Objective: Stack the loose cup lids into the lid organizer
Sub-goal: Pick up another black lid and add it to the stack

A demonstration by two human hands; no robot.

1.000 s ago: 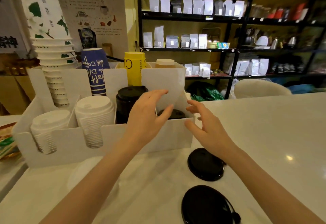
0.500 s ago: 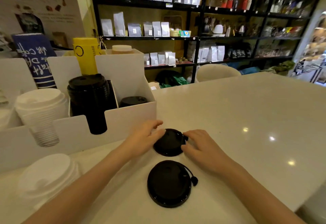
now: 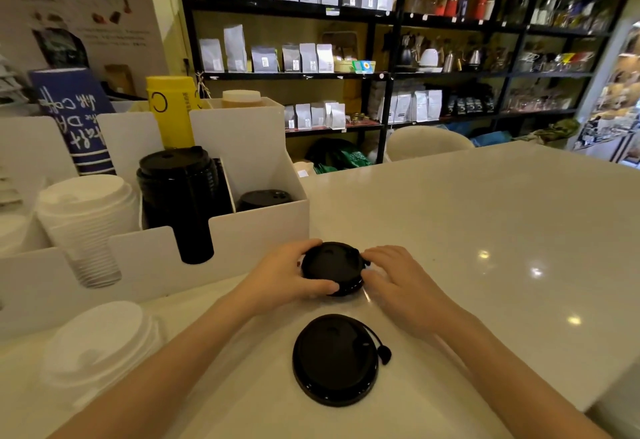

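Observation:
A small black lid lies on the white counter, just in front of the white lid organizer. My left hand curls around its left side, thumb under its near rim. My right hand touches its right edge with the fingertips. A larger black lid with a tethered plug lies flat nearer to me. A loose pile of white lids sits at the lower left. The organizer holds a tall black lid stack, a low black stack and white lid stacks.
Blue and yellow paper cup stacks stand behind the organizer. The white counter stretches to the right, with its edge at the lower right. Black shelves with bags and kettles line the back wall. A white chair back shows beyond the counter.
Both hands came down from the organizer's right compartment to the small black lid on the counter. My left fingers now wrap further around it, and the view has turned right.

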